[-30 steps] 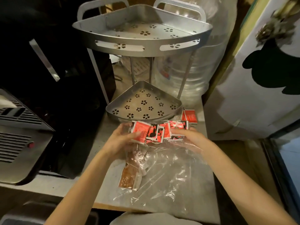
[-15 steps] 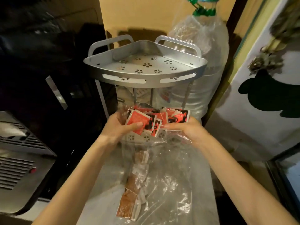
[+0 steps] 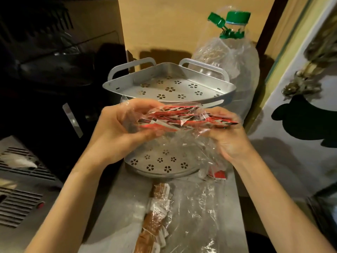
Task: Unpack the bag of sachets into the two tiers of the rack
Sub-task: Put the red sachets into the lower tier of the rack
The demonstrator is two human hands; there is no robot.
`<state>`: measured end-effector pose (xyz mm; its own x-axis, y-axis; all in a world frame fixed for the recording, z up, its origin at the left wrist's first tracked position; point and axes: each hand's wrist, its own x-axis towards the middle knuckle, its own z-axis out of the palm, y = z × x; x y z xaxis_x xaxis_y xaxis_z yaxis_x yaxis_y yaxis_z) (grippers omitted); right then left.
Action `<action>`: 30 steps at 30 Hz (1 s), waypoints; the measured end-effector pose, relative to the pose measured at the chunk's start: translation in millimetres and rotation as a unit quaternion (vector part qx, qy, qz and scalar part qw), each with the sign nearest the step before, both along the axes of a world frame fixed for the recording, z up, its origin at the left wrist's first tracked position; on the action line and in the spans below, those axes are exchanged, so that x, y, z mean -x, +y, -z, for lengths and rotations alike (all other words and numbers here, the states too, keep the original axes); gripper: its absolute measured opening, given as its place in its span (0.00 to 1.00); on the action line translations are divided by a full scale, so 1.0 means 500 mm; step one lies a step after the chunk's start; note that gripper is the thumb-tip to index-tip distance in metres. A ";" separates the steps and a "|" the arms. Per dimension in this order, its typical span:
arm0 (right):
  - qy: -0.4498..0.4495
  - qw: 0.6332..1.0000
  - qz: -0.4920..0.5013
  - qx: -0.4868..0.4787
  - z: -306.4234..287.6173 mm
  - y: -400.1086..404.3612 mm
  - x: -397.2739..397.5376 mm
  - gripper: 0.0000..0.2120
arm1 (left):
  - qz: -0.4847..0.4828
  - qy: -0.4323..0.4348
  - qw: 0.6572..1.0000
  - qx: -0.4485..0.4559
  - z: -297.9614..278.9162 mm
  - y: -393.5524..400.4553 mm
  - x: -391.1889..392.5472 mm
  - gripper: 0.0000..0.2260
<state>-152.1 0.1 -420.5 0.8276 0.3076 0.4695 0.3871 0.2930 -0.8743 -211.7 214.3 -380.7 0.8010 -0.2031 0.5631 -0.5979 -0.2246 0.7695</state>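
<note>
Grey countertop (image 3: 116, 201), dim light. Left hand (image 3: 116, 125) and right hand (image 3: 226, 136) both pinched on red sachets (image 3: 182, 117) through clear bag (image 3: 193, 207), level with rack's top tier (image 3: 169, 88). Brown sachets (image 3: 153, 225) low in bag on counter; bottom tier (image 3: 160, 161) bare.

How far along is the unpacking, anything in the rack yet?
Nothing shelved: the top tier and bottom tier both look bare. In hand: the left hand and right hand hold a bunch of red sachets in front of the top tier. Left: brown sachets in the clear bag, one red sachet beside the rack.
</note>
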 end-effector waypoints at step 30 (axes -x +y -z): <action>0.260 0.940 0.124 0.181 0.214 -0.005 -0.135 0.21 | -0.161 0.360 0.902 0.175 0.291 0.019 -0.185 0.14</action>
<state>-84.4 -2.5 -527.5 0.9835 0.1373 -0.1175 -0.1038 -0.1027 -0.9893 -119.3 223.8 -526.1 0.9707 0.1943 -0.1413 0.1370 0.0350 0.9899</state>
